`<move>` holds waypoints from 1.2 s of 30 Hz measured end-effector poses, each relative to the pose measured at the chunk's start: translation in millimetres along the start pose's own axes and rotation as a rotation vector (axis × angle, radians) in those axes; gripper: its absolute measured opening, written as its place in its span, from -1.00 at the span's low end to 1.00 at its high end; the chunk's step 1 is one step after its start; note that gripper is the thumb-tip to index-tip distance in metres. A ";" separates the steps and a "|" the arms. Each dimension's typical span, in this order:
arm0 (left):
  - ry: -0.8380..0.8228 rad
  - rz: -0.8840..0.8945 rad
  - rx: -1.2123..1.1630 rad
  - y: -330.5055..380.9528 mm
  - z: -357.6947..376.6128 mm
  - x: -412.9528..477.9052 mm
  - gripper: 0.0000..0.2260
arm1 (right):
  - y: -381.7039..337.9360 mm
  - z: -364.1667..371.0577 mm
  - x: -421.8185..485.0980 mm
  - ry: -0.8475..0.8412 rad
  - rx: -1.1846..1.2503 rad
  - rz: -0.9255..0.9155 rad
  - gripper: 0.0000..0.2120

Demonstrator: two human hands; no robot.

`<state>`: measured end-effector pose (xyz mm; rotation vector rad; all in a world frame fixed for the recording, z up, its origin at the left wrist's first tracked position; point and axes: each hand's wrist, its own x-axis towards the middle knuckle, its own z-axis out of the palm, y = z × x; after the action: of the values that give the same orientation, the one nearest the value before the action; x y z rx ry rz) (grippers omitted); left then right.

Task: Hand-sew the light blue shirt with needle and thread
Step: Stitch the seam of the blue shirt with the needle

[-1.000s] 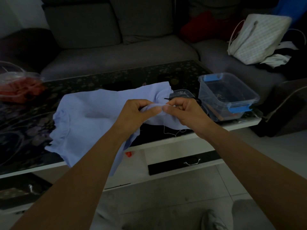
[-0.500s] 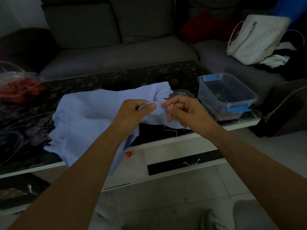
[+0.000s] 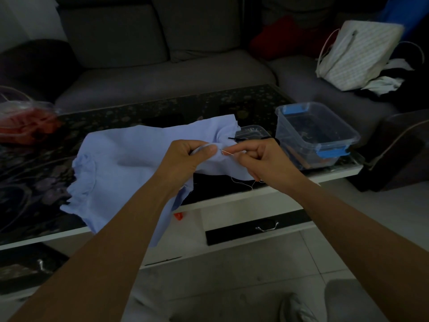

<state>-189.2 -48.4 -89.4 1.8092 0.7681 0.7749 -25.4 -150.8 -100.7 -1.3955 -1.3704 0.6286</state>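
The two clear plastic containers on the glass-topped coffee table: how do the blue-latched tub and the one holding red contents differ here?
The clear plastic tub with blue latches stands at the table's right end, lidless and boxy, its contents dark. The clear plastic container of red contents sits at the far left edge, lower and rounder, partly cut off by the frame. Both are transparent and rest on the dark glass-topped coffee table, away from both hands.
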 end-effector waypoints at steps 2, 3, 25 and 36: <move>-0.001 -0.005 0.008 -1.0 0.2 0.4 -0.86 | -0.2 0.4 0.1 -0.008 -0.005 -0.003 -0.78; -0.001 -0.006 0.015 -1.4 0.1 0.7 -0.86 | -0.4 0.6 0.1 -0.010 -0.007 -0.002 -0.78; 0.019 0.089 0.204 -11.7 -1.7 5.1 -0.90 | -4.7 9.4 2.6 -0.099 -0.154 0.109 -0.90; 0.029 0.087 0.209 -6.0 -1.7 2.0 -0.92 | -3.4 11.0 6.8 -0.054 -0.161 0.105 -0.91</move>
<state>-190.3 -44.0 -94.1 2.0338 0.8184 0.8027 -35.2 -141.8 -99.3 -1.5973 -1.4226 0.6395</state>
